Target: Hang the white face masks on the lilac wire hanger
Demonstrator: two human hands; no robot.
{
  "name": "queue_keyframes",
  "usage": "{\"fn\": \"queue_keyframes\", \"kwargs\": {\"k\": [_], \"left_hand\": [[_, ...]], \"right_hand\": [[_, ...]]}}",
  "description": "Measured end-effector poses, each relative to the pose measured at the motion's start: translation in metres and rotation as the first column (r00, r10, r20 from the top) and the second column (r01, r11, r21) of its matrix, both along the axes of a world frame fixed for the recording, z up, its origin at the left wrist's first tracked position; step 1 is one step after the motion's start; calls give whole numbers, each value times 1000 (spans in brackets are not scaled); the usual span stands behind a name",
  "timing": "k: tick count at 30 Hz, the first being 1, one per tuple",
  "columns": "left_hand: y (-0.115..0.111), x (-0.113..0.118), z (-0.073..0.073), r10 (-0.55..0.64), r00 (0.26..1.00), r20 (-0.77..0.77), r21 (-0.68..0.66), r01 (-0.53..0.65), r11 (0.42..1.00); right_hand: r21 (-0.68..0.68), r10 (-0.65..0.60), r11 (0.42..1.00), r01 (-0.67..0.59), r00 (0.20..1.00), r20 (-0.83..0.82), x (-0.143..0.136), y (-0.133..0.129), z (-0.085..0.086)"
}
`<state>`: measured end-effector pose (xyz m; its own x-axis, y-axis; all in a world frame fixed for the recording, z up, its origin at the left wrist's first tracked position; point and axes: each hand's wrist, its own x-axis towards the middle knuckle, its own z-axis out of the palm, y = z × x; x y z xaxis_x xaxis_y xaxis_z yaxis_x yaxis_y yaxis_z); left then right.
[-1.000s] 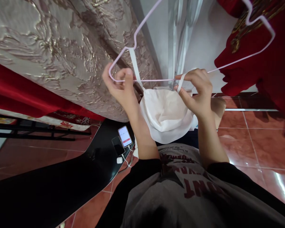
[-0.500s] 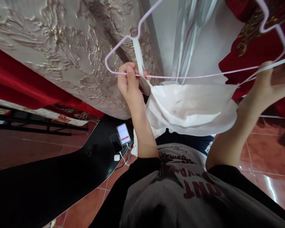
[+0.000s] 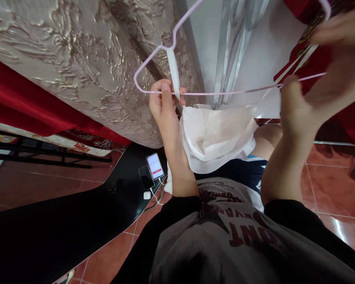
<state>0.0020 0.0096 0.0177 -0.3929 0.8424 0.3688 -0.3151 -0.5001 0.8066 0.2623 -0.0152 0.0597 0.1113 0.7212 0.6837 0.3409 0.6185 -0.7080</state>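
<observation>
A lilac clothes hanger (image 3: 214, 94) spans the space before me. My left hand (image 3: 162, 100) pinches its bottom bar near the left corner. One white strap (image 3: 172, 69) loops over the hanger's left shoulder notch and runs down past my fingers. From the straps hangs a white garment (image 3: 215, 132), thin and partly see-through, bunched above my lap. My right hand (image 3: 319, 75), blurred by motion, is at the hanger's right end with thumb and fingers spread around the other strap (image 3: 307, 53), which is stretched between them. The hand hides the hanger's right corner.
To the left, a black seat (image 3: 91, 209) carries a lit phone (image 3: 155, 165), a dark phone (image 3: 146, 177) and a white charger (image 3: 147, 195) with cables. Embossed beige fabric (image 3: 77, 59) hangs close to my left hand. Red fabric (image 3: 343, 122) is at right, over a tiled floor (image 3: 337, 189).
My right hand has moved left and up with the strap, drawing it toward the hanger's right shoulder. The garment has narrowed and shifted left. My left hand has stayed almost in place.
</observation>
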Motion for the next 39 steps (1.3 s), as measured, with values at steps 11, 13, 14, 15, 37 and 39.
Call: {"fn": "queue_keyframes", "kwargs": {"k": [11,13,14,15,37,39], "left_hand": [[-34,-44,-5,-328,845,-424,-138,297,945],[-44,-47,9,-291,842,-455,-134,259,957],[-48,-46,17,-274,847,-456,-126,243,962],[-50,-44,26,-260,860,-440,-102,239,966],[-20,-1,5,-142,988,-65,-155,130,979],[-19,8,4,-136,989,-59,-104,129,986]], "right_hand": [[46,-23,999,5,920,392,-43,7,-66],[27,0,1000,-12,919,395,-42,6,-63],[22,9,1000,-19,919,393,-42,6,-62],[20,15,999,-25,921,389,-42,6,-61],[2,41,999,-45,920,389,-67,-13,-56],[121,-106,990,78,962,250,-65,-14,-62]]}}
